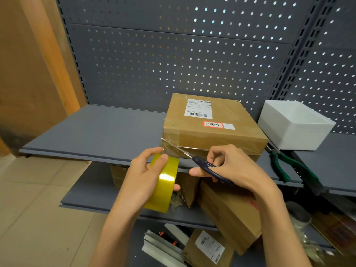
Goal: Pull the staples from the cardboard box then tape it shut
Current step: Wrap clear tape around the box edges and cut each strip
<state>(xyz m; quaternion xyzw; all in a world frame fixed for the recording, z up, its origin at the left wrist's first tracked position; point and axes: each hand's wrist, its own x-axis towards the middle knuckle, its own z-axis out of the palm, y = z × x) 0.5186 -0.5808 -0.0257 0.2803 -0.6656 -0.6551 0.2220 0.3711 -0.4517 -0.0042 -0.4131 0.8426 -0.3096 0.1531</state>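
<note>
A closed cardboard box (213, 130) with shipping labels sits on the grey upper shelf (100, 132). Clear tape runs along its near front edge. My left hand (142, 176) grips a yellow roll of tape (163, 184) just in front of the box's left corner, and a strip stretches from the roll to the box. My right hand (229, 166) holds dark-handled scissors (194, 160) whose blades point up-left, their tips at the stretched strip by that corner.
Green-handled pliers (285, 166) lie on the shelf right of the box. A white foam box (294, 124) stands at the back right. Several cardboard boxes (229, 211) and white strips (163, 245) crowd the lower shelves. A grey pegboard wall backs the shelf.
</note>
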